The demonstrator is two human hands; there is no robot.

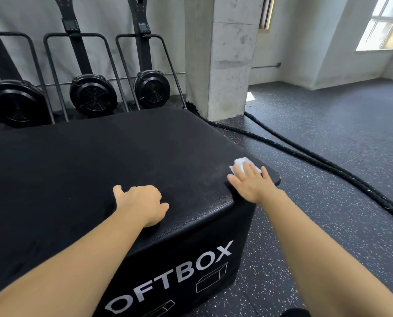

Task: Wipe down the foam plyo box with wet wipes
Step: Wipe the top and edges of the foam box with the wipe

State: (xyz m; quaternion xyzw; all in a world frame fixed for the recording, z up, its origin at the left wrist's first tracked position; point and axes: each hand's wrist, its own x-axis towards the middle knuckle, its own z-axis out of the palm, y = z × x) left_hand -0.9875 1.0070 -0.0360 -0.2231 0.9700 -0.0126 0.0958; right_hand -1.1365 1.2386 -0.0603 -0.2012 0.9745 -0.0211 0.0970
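Head view: flat right hand point(251, 185) presses wet wipe point(239, 164) onto plyo box point(99, 156) corner.

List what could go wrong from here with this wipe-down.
1. The right hand presses the wipe at the right corner of the box; another stroke outward could push it off onto the floor.
2. The thick rope lies on the floor beside that corner; stepping around the box, the person might trip on it.
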